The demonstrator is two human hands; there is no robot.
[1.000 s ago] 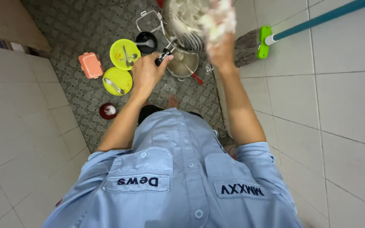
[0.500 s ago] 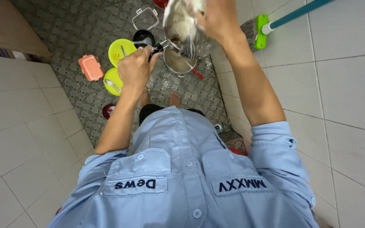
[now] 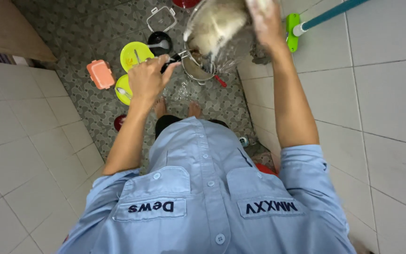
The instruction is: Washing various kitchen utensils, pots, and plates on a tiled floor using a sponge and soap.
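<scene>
Gripping pot (image 3: 217,40) handle, left hand (image 3: 147,80) fisted; right hand (image 3: 266,21) scrubs w/ sponge.

You have 2 yellow plates (image 3: 136,55) (image 3: 124,88), 1 orange box (image 3: 100,74), 1 black bowl (image 3: 158,41), 1 soapy pot (image 3: 214,37), 1 clear lid (image 3: 161,19), 1 mop (image 3: 306,23) and 2 bare feet (image 3: 160,107) (image 3: 193,109) on the floor.

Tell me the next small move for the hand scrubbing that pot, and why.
Probably carry the right hand round the rest of the metal pot. The left hand grips the pot's black handle, holding it tilted above the wet patterned floor; foam covers much of the pot, and the right hand presses on its upper edge, so the lower side seems less worked.
</scene>
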